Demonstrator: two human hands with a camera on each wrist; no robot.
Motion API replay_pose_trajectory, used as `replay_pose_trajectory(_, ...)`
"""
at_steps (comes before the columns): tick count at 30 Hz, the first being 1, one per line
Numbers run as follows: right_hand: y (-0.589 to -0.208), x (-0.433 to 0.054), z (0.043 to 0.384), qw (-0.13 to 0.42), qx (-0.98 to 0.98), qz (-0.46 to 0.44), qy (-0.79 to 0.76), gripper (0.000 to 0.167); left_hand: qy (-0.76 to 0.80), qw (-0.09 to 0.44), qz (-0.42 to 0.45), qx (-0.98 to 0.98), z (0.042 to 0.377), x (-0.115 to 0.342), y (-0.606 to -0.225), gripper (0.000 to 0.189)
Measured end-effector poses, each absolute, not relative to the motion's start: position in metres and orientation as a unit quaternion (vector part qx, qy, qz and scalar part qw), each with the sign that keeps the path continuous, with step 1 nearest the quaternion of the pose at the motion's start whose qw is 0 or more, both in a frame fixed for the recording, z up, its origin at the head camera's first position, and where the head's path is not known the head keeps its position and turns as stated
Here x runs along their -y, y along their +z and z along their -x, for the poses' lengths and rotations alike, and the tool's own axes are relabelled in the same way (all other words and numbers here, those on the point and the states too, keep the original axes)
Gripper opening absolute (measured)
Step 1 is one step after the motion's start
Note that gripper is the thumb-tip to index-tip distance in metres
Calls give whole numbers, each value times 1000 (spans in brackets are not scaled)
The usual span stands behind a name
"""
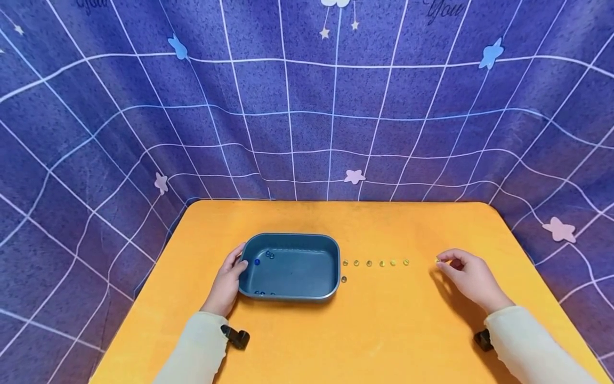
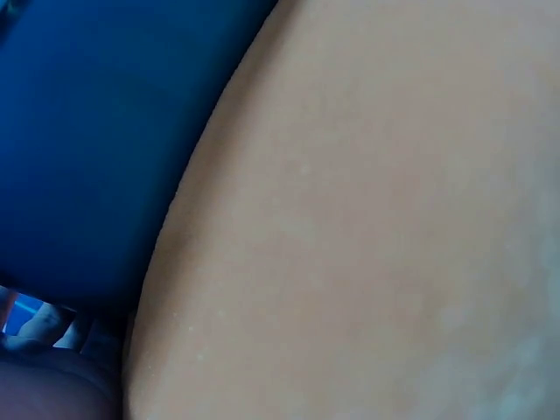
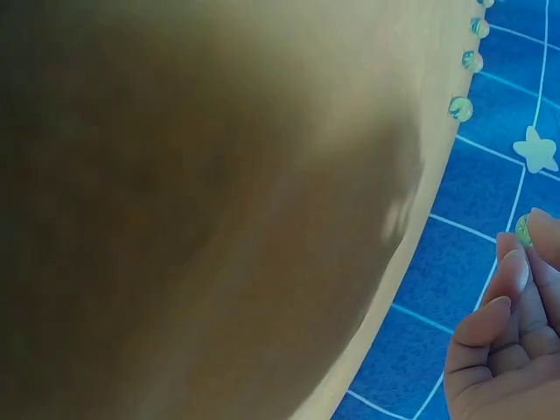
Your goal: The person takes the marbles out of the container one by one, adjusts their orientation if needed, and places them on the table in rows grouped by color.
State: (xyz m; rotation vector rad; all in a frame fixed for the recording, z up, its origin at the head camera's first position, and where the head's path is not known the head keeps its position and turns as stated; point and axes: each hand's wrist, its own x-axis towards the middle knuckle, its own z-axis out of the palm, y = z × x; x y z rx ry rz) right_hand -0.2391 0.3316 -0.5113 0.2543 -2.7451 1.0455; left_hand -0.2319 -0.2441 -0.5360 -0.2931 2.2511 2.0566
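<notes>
My left hand grips the left end of a dark blue rectangular tub, thumb over the rim. In the left wrist view the tub's outer wall fills the upper left. Inside the tub lie several marbles, one of them a solid blue marble. To the right, my right hand pinches a yellowish glass marble between thumb and fingertip, close over the table. A row of several clear-yellow marbles runs from the tub's right side toward this hand. One darker marble sits just below the row's left end.
The yellow table carries everything. Behind it and along both sides hangs a blue-purple curtain with a white grid and stars. Black wrist cameras are strapped below both sleeves, the left camera showing plainly.
</notes>
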Motion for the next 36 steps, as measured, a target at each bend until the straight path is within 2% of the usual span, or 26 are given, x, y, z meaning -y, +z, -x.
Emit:
replay_pose_trajectory(19,-503,-314,264,65,925,-106,360,15,678,40,96,-727,233,245,-538,52)
replay_pose_trajectory(36,-521,-301,279,-30,921,-105,375,14,680,36,99,-726,232,246,-539,51)
